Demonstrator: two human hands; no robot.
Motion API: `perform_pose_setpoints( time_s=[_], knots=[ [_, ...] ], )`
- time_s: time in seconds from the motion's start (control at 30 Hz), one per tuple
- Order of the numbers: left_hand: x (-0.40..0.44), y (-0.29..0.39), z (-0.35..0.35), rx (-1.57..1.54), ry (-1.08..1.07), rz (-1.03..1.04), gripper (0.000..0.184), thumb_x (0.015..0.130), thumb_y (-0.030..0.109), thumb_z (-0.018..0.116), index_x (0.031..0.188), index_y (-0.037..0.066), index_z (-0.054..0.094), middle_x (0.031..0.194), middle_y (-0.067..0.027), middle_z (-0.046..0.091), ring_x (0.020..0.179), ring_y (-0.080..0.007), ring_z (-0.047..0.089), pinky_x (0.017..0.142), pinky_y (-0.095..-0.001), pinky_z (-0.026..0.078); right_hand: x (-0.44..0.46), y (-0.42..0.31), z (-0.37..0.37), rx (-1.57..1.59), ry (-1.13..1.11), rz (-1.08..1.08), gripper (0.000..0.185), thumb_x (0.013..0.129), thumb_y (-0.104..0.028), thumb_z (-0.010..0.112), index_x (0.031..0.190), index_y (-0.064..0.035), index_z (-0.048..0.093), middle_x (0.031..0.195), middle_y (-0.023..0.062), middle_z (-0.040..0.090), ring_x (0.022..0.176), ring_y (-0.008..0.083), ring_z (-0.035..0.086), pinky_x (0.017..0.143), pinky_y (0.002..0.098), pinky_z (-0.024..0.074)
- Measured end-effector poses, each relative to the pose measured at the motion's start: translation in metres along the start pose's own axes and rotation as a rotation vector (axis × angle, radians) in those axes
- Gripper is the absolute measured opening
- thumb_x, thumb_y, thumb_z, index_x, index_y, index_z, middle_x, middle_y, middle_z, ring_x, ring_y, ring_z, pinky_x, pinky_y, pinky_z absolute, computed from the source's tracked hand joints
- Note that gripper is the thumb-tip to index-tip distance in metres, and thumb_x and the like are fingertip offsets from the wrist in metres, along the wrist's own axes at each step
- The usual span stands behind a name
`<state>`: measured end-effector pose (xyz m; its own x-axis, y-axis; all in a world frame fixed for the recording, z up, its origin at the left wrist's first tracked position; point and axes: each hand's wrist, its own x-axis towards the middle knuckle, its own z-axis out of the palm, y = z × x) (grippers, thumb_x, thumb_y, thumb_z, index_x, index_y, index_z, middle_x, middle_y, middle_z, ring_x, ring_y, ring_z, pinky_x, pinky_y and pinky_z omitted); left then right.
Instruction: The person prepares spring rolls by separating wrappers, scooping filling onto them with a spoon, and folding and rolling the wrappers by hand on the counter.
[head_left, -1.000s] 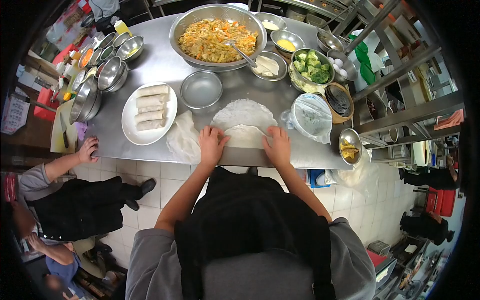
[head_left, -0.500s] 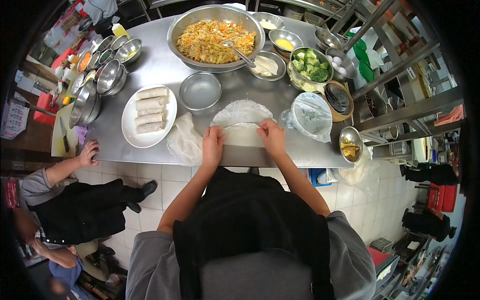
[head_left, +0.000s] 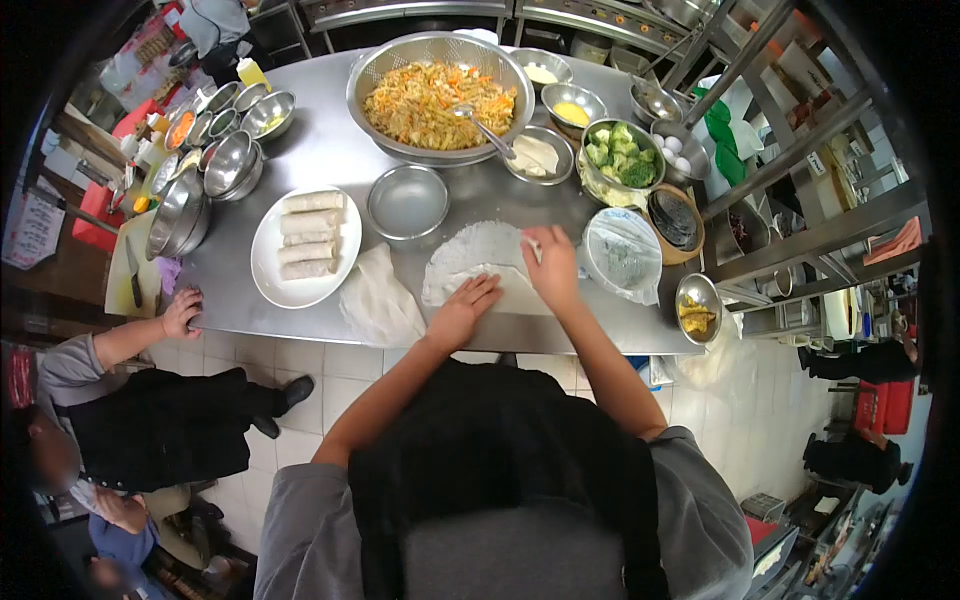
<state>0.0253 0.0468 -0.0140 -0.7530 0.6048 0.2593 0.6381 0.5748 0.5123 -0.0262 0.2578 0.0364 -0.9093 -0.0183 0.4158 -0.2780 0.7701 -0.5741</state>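
A thin, translucent round spring roll wrapper (head_left: 468, 245) lies on the steel table in front of me, its near part folded over. My left hand (head_left: 465, 310) rests flat on the folded part, fingers stretched out together. At the wrapper's right edge, my right hand (head_left: 553, 268) has its fingers curled in a pinch, with a bit of white edge showing between them. Any filling under the fold is hidden. To the left, a crumpled pale cloth (head_left: 378, 298) lies beside a white plate (head_left: 262, 262) of several finished rolls (head_left: 308, 236).
Behind the wrapper stand an empty steel bowl (head_left: 408, 203) and a large colander (head_left: 365, 125) of shredded vegetables with a spoon (head_left: 487, 130). On the right are broccoli (head_left: 622, 155), a plastic-covered bowl (head_left: 622, 252) and eggs (head_left: 675, 153). A co-worker's hand (head_left: 182, 313) touches the table's left edge.
My left hand has let go of the fold and now lies flat on it. My right hand has moved up along the wrapper's right edge. The view has shifted slightly.
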Motion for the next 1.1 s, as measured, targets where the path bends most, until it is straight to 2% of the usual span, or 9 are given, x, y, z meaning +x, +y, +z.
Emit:
perform_pose_setpoints(
  time_s=[0.17,0.27,0.37,0.5,0.53,0.67,0.8,0.93,1.1],
  knots=[
    [0.009,-0.001,-0.007,-0.124,0.033,-0.094,0.053,0.073,-0.007,0.054,0.124,0.006,0.062,0.137,-0.0122,0.057,0.127,-0.0362,0.052,0.108,-0.0463,0.041,0.12,-0.047,-0.022,0.095,0.154,-0.159,0.026,0.088,-0.017,0.07,0.109,-0.0043,0.061,0.108,0.0219,0.06,0.099,0.0425,0.059,0.087,0.0483,0.0489],
    [0.017,-0.006,-0.009,-0.255,0.069,-0.086,0.051,0.07,-0.01,0.051,0.117,0.005,0.064,0.132,-0.0147,0.06,0.125,-0.0366,0.053,0.106,-0.0439,0.042,0.166,-0.038,0.006,0.06,-0.126,0.037,0.033,0.087,-0.017,0.071,0.113,-0.0026,0.058,0.111,0.0254,0.058,0.103,0.0444,0.059,0.087,0.0491,0.0507],
    [0.018,0.001,-0.023,-0.338,0.157,-0.099,0.045,0.072,-0.011,0.051,0.112,0.004,0.065,0.127,-0.0158,0.063,0.121,-0.0377,0.056,0.106,-0.0426,0.043,0.193,-0.028,0.022,-0.068,-0.289,-0.186,0.032,0.086,-0.012,0.069,0.114,-0.0017,0.057,0.113,0.0284,0.056,0.105,0.046,0.06,0.086,0.0485,0.0527],
    [0.011,0.011,-0.037,-0.376,0.25,-0.122,0.038,0.076,-0.01,0.052,0.108,0.004,0.067,0.119,-0.0147,0.067,0.114,-0.0367,0.06,0.1,-0.0413,0.046,0.221,-0.034,0.033,-0.475,-0.494,-0.237,0.033,0.088,-0.006,0.059,0.12,0.0022,0.058,0.123,0.0297,0.056,0.104,0.0434,0.064,0.087,0.0471,0.0548],
    [0.008,0.012,-0.041,-0.392,0.251,-0.138,0.038,0.076,-0.011,0.052,0.108,0.004,0.067,0.117,-0.0145,0.068,0.112,-0.0363,0.061,0.099,-0.0413,0.047,0.231,-0.034,0.028,-0.454,-0.517,-0.259,0.032,0.095,-0.014,0.05,0.123,0.002,0.053,0.113,0.0261,0.062,0.11,0.0412,0.062,0.09,0.0496,0.0515],
    [-0.006,0.016,-0.056,-0.425,0.313,-0.255,0.035,0.08,-0.011,0.052,0.106,0.004,0.07,0.107,-0.0137,0.07,0.101,-0.0324,0.066,0.09,-0.0375,0.051,0.277,-0.067,-0.012,-0.511,-0.544,-0.151,0.028,0.096,-0.009,0.046,0.12,-0.0036,0.057,0.101,0.0213,0.068,0.1,0.0379,0.066,0.087,0.049,0.0523],
    [-0.011,0.017,-0.063,-0.472,0.294,-0.477,0.031,0.084,-0.01,0.052,0.104,0.004,0.072,0.102,-0.0135,0.072,0.096,-0.029,0.069,0.086,-0.0347,0.052,0.285,-0.099,-0.014,-0.377,-0.28,-0.37,0.027,0.094,-0.009,0.052,0.117,-0.0156,0.063,0.103,0.0113,0.068,0.101,0.0335,0.065,0.081,0.0457,0.0518],
    [-0.006,0.015,-0.063,-0.476,0.305,-0.43,0.031,0.084,-0.01,0.052,0.103,0.004,0.072,0.1,-0.0136,0.072,0.095,-0.0283,0.069,0.086,-0.0349,0.053,0.281,-0.091,0.005,-0.325,-0.232,-0.704,0.032,0.082,-0.001,0.059,0.107,-0.0182,0.07,0.1,0.0068,0.067,0.099,0.0284,0.065,0.083,0.0428,0.0504],
    [-0.008,0.009,-0.058,-0.457,0.313,-0.407,0.031,0.083,-0.009,0.053,0.104,0.004,0.071,0.099,-0.0135,0.072,0.092,-0.0293,0.069,0.083,-0.0358,0.054,0.295,-0.033,0.003,-0.246,-0.268,-0.603,0.028,0.089,-0.008,0.056,0.108,-0.0224,0.071,0.101,0.0064,0.067,0.098,0.0275,0.065,0.083,0.0427,0.0509]
  ],
)
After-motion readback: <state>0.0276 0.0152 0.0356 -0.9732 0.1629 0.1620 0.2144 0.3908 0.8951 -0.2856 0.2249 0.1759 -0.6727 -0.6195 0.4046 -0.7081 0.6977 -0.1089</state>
